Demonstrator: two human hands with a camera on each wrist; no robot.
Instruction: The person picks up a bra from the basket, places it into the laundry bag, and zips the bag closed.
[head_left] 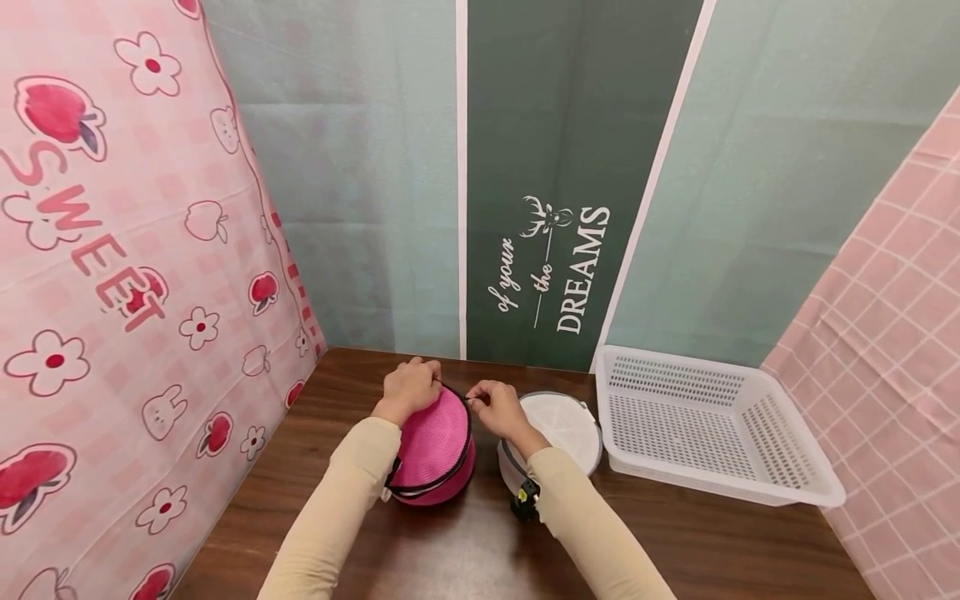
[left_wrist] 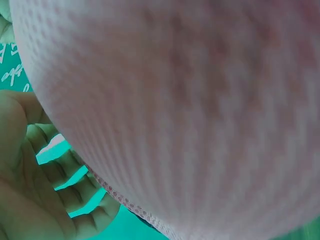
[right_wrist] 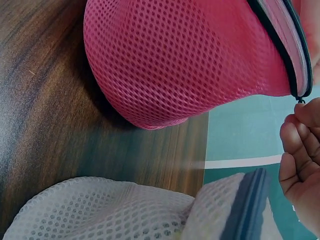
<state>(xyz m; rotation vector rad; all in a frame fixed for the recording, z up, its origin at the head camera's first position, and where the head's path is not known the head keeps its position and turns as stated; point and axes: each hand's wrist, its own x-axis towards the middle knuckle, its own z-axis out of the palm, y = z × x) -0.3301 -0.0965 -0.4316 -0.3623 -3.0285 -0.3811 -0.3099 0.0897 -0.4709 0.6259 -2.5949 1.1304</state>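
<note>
A round pink mesh laundry bag (head_left: 437, 442) with a black zipper round its top stands on the wooden table, left of centre in the head view. My left hand (head_left: 411, 388) grips its far left rim; in the left wrist view the mesh covers the fingertips. At the bag's far right edge, my right hand (head_left: 499, 408) pinches the zipper pull (right_wrist: 301, 100) between thumb and fingers. The zipper (right_wrist: 280, 45) shows a pale gap between its two black edges in the right wrist view. A white mesh laundry bag (head_left: 564, 427) with grey trim stands partly under my right forearm.
To the right on the table (head_left: 465, 554) stands a white perforated plastic basket (head_left: 712, 482). A green curtain with lettering (head_left: 540, 167) hangs at the back. Pink patterned cloth (head_left: 150, 250) borders the left, and pink checked cloth (head_left: 885, 333) the right.
</note>
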